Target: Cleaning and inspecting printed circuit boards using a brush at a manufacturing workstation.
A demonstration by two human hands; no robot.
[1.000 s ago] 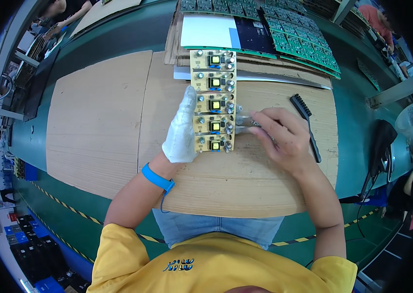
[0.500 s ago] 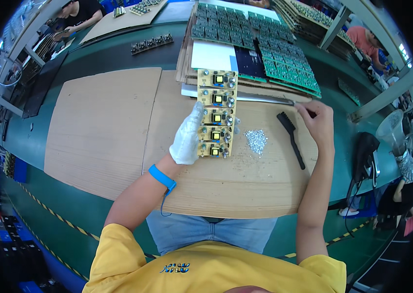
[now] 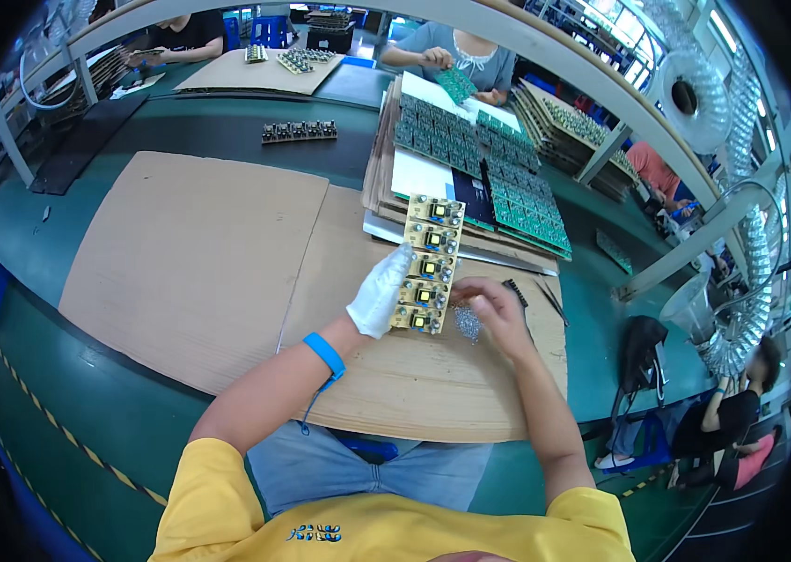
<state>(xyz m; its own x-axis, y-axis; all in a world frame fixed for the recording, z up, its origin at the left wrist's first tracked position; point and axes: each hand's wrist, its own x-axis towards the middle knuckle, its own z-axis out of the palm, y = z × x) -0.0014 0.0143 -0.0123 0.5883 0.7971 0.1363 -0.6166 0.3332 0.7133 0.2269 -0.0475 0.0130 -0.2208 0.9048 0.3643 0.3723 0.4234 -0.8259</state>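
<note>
Pinching the circuit-board strip (image 3: 430, 269) at its left edge with the white-gloved left hand (image 3: 380, 296), thumb laid along the edge, other fingers mostly hidden. Wearing a blue band (image 3: 324, 356) on that wrist. Holding the bare right hand (image 3: 500, 320) close by the strip's right edge, next to a small pile of shiny bits (image 3: 468, 324), fingers curled; cannot tell if pinching anything there.

Strip: tan, split crosswise into five matching sections, each with a yellow-topped black block near the middle, round silver-topped parts toward the right side, some blue below. Held over the cardboard sheet (image 3: 194, 267), top end overlapping the stack of green boards (image 3: 528, 214) in view, leaning slightly right.

Compared with half a second ago: right hand moved from out by the far right, past the brush (image 3: 515, 292), in to the strip; brush now partly covered by that hand. Strip more tilted, left grip unchanged. View shifted too, now showing more of a co-worker (image 3: 480, 51) across the bench, holding a green board (image 3: 456, 84).
</note>
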